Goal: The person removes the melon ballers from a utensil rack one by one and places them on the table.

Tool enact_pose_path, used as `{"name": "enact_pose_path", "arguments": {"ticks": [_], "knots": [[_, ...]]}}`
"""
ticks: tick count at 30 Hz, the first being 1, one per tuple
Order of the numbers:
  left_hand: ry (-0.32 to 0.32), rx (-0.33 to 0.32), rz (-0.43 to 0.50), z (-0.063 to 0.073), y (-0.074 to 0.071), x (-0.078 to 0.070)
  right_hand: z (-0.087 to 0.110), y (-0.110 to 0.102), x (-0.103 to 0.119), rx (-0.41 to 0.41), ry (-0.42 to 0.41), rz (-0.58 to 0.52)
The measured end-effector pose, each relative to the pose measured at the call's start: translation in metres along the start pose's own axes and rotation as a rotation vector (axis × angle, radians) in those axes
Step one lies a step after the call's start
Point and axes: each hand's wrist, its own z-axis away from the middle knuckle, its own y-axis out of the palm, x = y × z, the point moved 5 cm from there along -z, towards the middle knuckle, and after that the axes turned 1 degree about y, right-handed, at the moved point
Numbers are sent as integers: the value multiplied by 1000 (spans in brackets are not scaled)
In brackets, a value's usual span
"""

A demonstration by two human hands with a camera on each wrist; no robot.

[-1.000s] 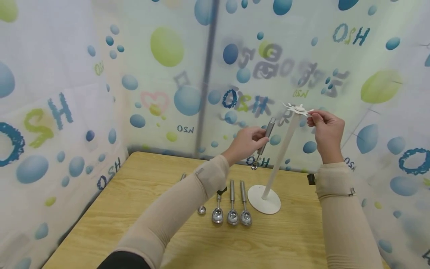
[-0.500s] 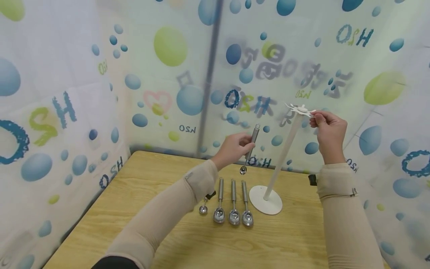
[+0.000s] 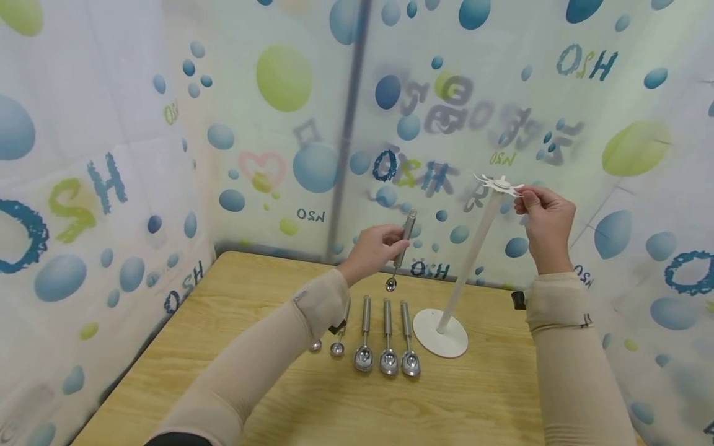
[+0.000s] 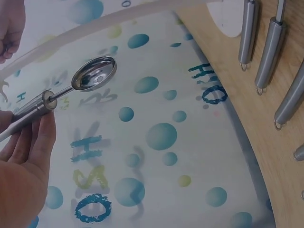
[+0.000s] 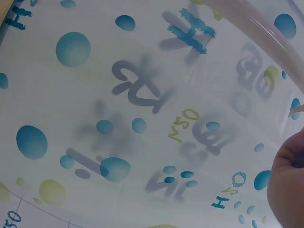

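My left hand (image 3: 369, 251) holds a melon baller (image 3: 409, 228) by its steel handle, above the table's back edge. Its small bowl (image 4: 94, 73) hangs lowest in the head view; a hole shows in it in the left wrist view. To its right stands a white rack (image 3: 471, 266) with a round base and a ring of hooks (image 3: 499, 183) on top, the hooks bare. One hook at the ring's right side is pinched by my right hand (image 3: 546, 223). Only part of that hand (image 5: 292, 185) appears in the right wrist view, its fingertips hidden.
Three larger steel scoops (image 3: 388, 361) lie side by side on the wooden table (image 3: 446, 409), left of the rack's base. Two smaller ball scoops (image 3: 337, 349) lie left of them, partly behind my left forearm. A patterned curtain (image 3: 268, 204) surrounds the table.
My left hand has moved left and slightly down with the melon baller, away from the rack. The right hand keeps its place at the hook. The scoops on the table have not moved.
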Motion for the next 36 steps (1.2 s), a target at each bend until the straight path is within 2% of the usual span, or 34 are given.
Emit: {"name": "enact_pose_path", "arguments": {"ticks": [15,19,29,33,36], "knots": [[-76,-42,16,24,-28,39,0,0,-2,5,18,9],[-96,-47,11,33,-38,47,0,0,-2,3,21,17],[-196,-65,7,58,-65,75,-1,1,-4,-1,32,24],[-230,-70,-23,71,-78,88,0,2,-2,11,8,32],[-232,-68,-9,77,-86,98,1,2,-1,17,-4,27]]}}
